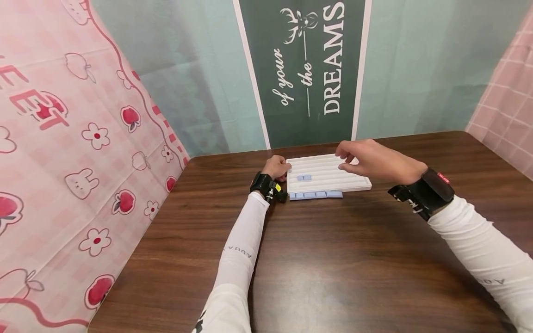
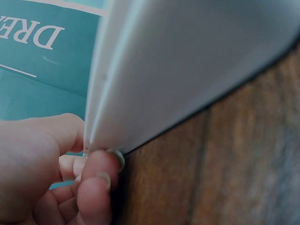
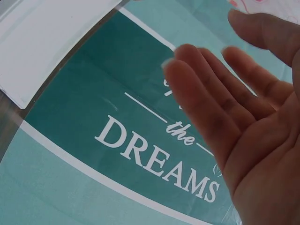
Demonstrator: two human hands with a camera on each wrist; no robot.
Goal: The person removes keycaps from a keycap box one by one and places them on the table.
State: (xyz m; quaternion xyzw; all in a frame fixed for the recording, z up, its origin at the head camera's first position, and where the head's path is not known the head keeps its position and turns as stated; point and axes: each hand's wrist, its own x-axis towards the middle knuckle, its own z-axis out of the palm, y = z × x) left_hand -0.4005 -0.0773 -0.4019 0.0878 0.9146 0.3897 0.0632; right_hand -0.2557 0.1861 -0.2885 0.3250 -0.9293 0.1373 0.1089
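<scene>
A white ridged tray point(image 1: 320, 167) lies at the back of the table, with two light blue keycaps point(image 1: 304, 177) in one of its rows. Along its front edge, a line of several light blue keycaps point(image 1: 315, 195) rests on the table. My left hand point(image 1: 276, 166) grips the tray's left end; in the left wrist view, thumb and fingers point(image 2: 96, 187) pinch its white edge. Above the tray's right part hovers my right hand point(image 1: 376, 159), fingers apart and loosely bent. Nothing is in its palm in the right wrist view, where the tray point(image 3: 47, 42) appears at upper left.
The brown wooden table point(image 1: 325, 259) spreads in front of the tray and to both sides. A green curtain point(image 1: 200, 78) with white lettering hangs behind it. Pink printed cloth point(image 1: 83, 185) covers the left side; pink checked cloth point(image 1: 508, 92) hangs at the right.
</scene>
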